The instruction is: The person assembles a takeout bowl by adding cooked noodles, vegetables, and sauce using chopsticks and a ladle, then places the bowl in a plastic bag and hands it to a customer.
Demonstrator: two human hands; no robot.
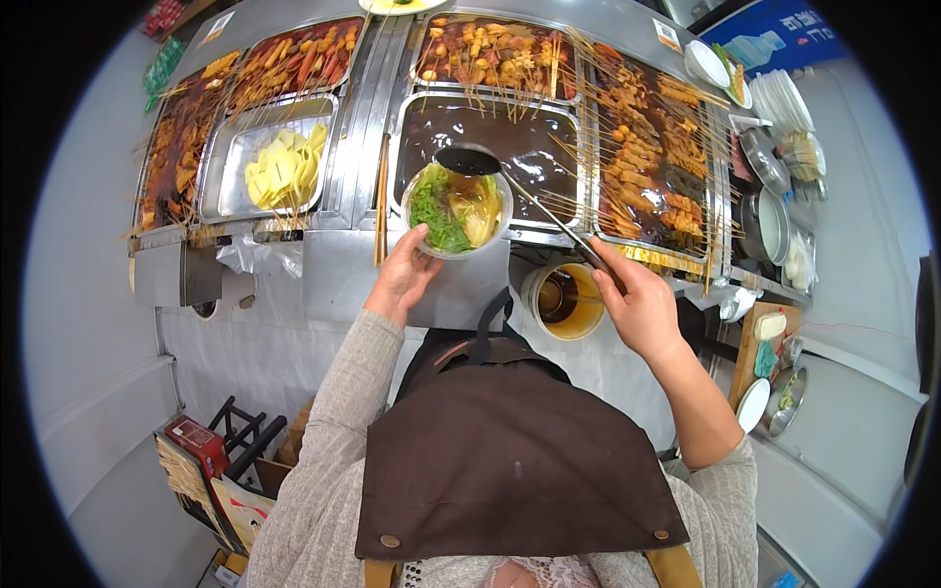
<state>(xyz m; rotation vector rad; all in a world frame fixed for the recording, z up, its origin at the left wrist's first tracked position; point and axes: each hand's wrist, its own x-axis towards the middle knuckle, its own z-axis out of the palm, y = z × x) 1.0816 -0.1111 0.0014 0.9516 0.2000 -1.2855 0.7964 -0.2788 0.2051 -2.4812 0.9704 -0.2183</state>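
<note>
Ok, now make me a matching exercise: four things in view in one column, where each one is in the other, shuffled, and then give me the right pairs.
Things
1. Round bowl
2. Ladle
3. Yellow slices
4. Bucket

Places
A. In a metal tray toward the left
B. Below the counter, near its front edge
C. In the right hand
D. In the left hand

Pairs: 1-D, 2-C, 3-A, 4-B
</note>
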